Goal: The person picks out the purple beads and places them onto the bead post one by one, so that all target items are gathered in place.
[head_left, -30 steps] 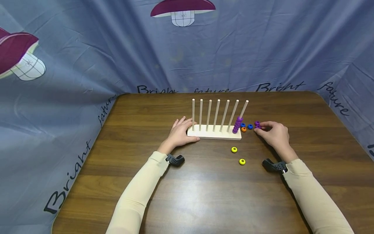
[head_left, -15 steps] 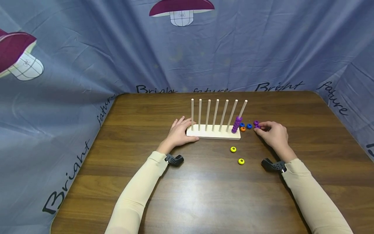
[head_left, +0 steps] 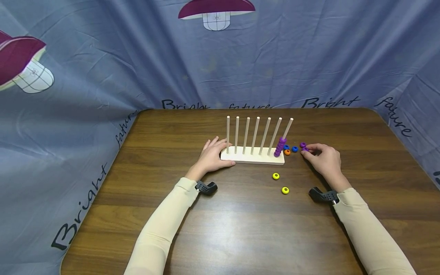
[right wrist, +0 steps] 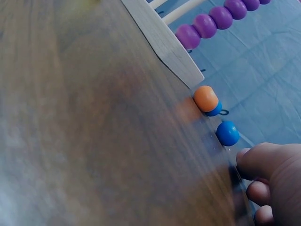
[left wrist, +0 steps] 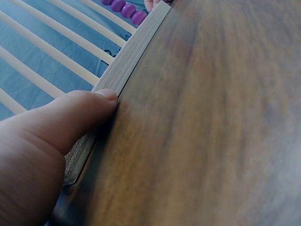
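Observation:
A pale wooden peg rack (head_left: 252,160) stands on the table with several upright pegs. Purple beads (head_left: 280,148) are stacked on its rightmost peg. My left hand (head_left: 212,157) grips the left end of the base, thumb (left wrist: 89,110) along the front edge and fingers behind. To the right of the rack, my right hand (head_left: 324,158) pinches a purple bead (head_left: 305,149) between thumb and index finger, low at the table; the right wrist view hides that bead. Another purple bead (head_left: 303,144) lies just behind it.
Between rack and right hand lie an orange bead (head_left: 287,152), a blue bead (head_left: 295,149) and a second blue bead (head_left: 286,147) close to the base. Two yellow beads, one nearer the rack (head_left: 275,176), lie in front. A blue curtain (head_left: 292,57) hangs behind the table (head_left: 240,229).
Both hands keep their places and holds. The whole head view shifts slightly sideways; no bead has clearly moved on the table.

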Available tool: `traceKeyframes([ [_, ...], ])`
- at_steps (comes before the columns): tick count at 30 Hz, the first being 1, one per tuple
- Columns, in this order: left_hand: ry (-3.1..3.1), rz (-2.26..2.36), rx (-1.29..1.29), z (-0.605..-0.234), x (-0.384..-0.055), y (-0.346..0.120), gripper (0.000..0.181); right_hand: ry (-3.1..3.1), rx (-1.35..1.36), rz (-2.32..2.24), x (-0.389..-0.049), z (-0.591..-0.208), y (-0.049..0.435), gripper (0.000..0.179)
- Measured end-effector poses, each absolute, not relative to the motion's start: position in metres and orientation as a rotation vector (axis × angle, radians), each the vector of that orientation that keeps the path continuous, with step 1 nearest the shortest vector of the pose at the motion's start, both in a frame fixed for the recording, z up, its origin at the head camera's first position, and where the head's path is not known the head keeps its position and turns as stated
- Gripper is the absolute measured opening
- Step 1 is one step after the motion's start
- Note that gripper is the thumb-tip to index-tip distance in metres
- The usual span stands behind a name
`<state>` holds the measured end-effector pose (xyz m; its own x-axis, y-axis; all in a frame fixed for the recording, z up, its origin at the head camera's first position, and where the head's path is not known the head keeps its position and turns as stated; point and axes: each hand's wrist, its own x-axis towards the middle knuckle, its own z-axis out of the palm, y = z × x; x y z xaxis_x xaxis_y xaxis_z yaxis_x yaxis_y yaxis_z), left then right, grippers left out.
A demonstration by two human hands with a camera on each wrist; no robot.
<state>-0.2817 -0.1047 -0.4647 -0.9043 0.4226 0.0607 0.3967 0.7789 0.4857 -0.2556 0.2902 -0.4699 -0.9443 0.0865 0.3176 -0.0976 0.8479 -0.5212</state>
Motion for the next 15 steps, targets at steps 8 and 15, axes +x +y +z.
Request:
traceKeyframes([
  [8, 2.92, 0.783, 0.68, -0.4661, -0.2826, -0.1046, 0.071, -2.67, 0.01, 0.827, -0.2536, -0.4692, 0.2896, 0.029],
  [15, 2.917, 0.797, 0.684, -0.4666, -0.2828, -0.1049, 0.071, -2.666, 0.009, 0.841, -0.2536, -0.469, 0.2895, 0.029],
])
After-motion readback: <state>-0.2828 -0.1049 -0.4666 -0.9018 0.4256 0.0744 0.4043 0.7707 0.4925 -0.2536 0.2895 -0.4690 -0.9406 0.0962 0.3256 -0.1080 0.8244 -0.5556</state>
